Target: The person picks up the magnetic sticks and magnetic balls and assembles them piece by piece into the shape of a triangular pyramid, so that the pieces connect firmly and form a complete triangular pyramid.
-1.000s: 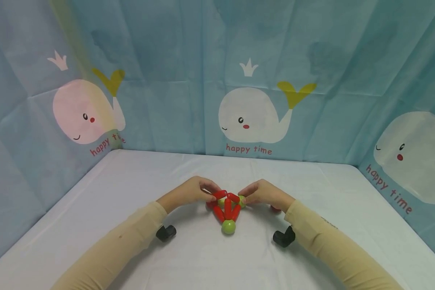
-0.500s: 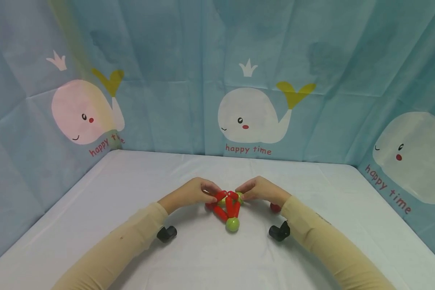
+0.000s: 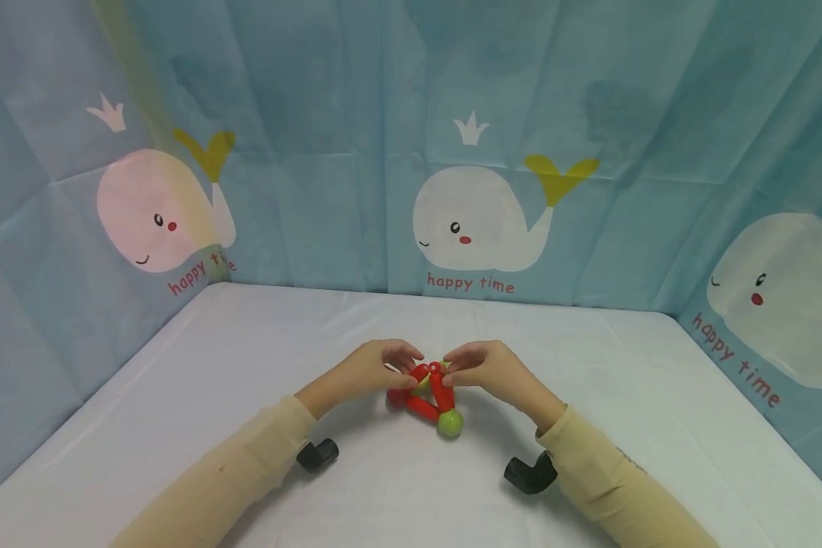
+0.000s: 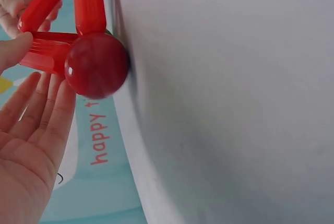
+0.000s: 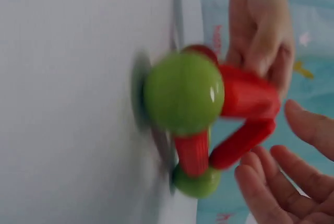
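A frame of red rods (image 3: 442, 388) with ball joints stands mid-table, rods meeting at its top. Its near corner is a green ball (image 3: 450, 423); a dark red ball (image 4: 97, 66) forms the left corner, and another green ball (image 5: 197, 181) shows in the right wrist view. My left hand (image 3: 368, 373) holds a red rod (image 4: 48, 53) near the top, thumb on one side and fingers on the other. My right hand (image 3: 498, 377) is at the right side, its fingers spread and apart from the rods in the right wrist view (image 5: 292, 177).
A white cloth covers the table (image 3: 274, 327). Blue curtains (image 3: 315, 152) with printed whales rise behind and at both sides. A black curved piece hangs at the left wrist (image 3: 318, 455), and another black piece (image 3: 530, 473) at the right wrist.
The frame has turned, its near green ball shifting rightward. My right hand has let go of the green ball at the right corner. A loose red ball beside the right arm is no longer visible.
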Available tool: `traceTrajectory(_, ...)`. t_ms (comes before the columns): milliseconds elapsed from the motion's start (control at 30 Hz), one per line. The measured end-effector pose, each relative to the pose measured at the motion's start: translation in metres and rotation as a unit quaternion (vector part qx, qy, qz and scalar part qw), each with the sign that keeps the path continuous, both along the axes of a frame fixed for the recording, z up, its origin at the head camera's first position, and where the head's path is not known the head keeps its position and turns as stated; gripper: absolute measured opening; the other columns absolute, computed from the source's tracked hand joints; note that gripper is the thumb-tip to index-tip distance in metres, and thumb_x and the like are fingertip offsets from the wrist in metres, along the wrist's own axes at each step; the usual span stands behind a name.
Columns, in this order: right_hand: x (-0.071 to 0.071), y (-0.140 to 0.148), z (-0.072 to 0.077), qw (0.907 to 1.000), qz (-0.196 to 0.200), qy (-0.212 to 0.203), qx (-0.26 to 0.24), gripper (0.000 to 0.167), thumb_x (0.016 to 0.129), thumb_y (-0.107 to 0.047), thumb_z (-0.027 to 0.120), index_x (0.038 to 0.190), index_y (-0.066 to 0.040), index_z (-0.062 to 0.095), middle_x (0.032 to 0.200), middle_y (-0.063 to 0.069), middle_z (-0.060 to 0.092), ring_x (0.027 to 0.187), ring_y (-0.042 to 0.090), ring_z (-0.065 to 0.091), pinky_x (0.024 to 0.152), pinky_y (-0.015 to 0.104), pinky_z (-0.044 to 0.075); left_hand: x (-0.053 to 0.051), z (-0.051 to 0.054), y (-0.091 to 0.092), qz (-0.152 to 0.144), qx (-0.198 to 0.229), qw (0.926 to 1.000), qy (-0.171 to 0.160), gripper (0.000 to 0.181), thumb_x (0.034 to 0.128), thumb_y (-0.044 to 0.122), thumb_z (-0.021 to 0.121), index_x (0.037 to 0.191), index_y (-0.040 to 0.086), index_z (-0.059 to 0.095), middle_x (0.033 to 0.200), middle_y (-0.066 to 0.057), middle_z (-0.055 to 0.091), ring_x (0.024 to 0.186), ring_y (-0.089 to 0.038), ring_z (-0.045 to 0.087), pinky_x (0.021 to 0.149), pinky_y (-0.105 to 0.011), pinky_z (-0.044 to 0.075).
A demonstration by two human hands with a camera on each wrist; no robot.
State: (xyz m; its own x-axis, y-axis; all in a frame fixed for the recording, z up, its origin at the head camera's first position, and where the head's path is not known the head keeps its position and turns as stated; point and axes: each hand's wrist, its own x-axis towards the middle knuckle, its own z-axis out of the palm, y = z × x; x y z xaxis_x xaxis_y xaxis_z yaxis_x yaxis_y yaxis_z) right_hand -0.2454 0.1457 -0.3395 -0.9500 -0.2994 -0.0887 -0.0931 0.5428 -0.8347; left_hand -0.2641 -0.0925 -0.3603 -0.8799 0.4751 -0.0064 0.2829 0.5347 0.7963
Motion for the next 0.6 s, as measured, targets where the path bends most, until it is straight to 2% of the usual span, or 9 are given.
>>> traceTrajectory(133,0.0068,-0.0061,-0.0019,0.9993,0.034,0.018,0.0,0.04,0.083,-0.013,0.079,0.12,-0.004,0.068,0.096,0.006,0.075,0.089,0.013,0.069,0.085,0.035,0.058,0.0,0.0002,0.0023,-0.012,0.016,0.9998,0.01,0.033,0.0881,0.015,0.074,0.12,0.01,0.068,0.107,-0.003,0.073,0.101,-0.015,0.067,0.094,-0.037,0.056)
traceTrajectory(233,0.0073,-0.0086,-0.0035,0.9992,0.038,0.013,-0.007,0.044,0.084,-0.008,0.078,0.125,-0.002,0.065,0.099,0.009,0.075,0.09,0.014,0.069,0.085,0.036,0.059,0.0,0.0005,0.0034,-0.014,0.022,0.9997,0.005,0.027,0.0888,0.014,0.073,0.116,0.012,0.07,0.108,-0.003,0.073,0.102,-0.017,0.067,0.093,-0.037,0.056)
traceTrajectory(433,0.0053,-0.0083,-0.0032,0.9994,0.028,-0.009,-0.019,0.044,0.086,-0.005,0.074,0.129,-0.005,0.064,0.105,0.01,0.074,0.094,0.015,0.07,0.087,0.037,0.059,0.0023,0.0021,0.007,0.004,0.012,0.9999,-0.007,0.025,0.0896,0.016,0.072,0.115,0.015,0.073,0.109,-0.001,0.073,0.104,-0.016,0.064,0.094,-0.038,0.056)
traceTrajectory(600,0.0048,-0.0039,-0.0043,0.9985,0.042,-0.011,-0.032,0.043,0.087,-0.007,0.073,0.129,-0.005,0.063,0.106,0.01,0.073,0.093,0.014,0.068,0.086,0.035,0.059,0.0045,0.0016,0.01,0.017,0.001,0.9998,-0.003,0.025,0.0885,0.015,0.073,0.114,0.016,0.073,0.107,0.0,0.073,0.103,-0.016,0.064,0.091,-0.037,0.057)
